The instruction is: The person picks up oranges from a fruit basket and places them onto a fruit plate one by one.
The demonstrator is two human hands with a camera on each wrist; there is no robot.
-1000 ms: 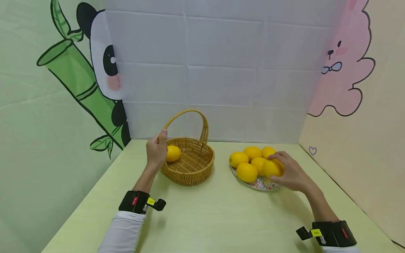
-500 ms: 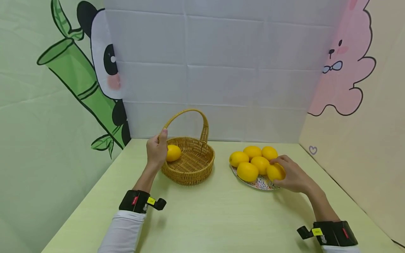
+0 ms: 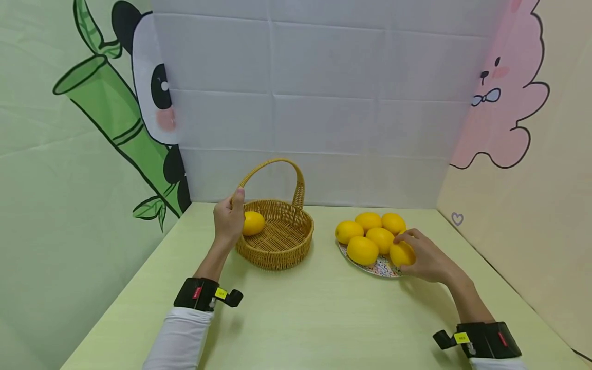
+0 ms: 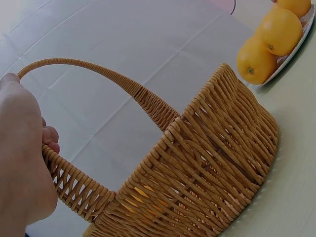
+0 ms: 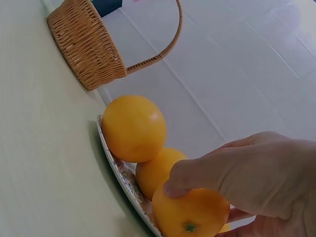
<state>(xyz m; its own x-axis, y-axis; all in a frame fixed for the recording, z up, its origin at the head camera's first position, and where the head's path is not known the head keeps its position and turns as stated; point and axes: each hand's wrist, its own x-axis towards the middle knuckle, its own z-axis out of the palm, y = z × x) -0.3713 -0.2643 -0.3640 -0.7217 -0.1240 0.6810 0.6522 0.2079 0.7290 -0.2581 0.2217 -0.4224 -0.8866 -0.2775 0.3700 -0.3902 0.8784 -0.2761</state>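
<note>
My left hand (image 3: 227,221) grips one side of the arched handle of a wicker basket (image 3: 275,258). Inside the basket, at its left, lies one orange (image 3: 254,223); in the left wrist view only bits of it show through the weave. At the right, my right hand (image 3: 427,258) holds an orange (image 3: 401,254) at the front right of a patterned plate (image 3: 384,270). The right wrist view has the thumb (image 5: 178,180) pressed on this held orange (image 5: 190,215), the other fingers partly hidden behind it. Several more oranges (image 3: 363,251) are grouped on the plate.
The pale table (image 3: 296,318) carries the basket left of the plate. A white sheet wall (image 3: 324,128) rises behind the table's back edge, with cartoon-printed side walls. Each forearm wears a black band (image 3: 488,340) with a small camera.
My right hand has moved the held orange slightly right and lower, away from the middle orange it overlapped. The left hand and basket stay in place.
</note>
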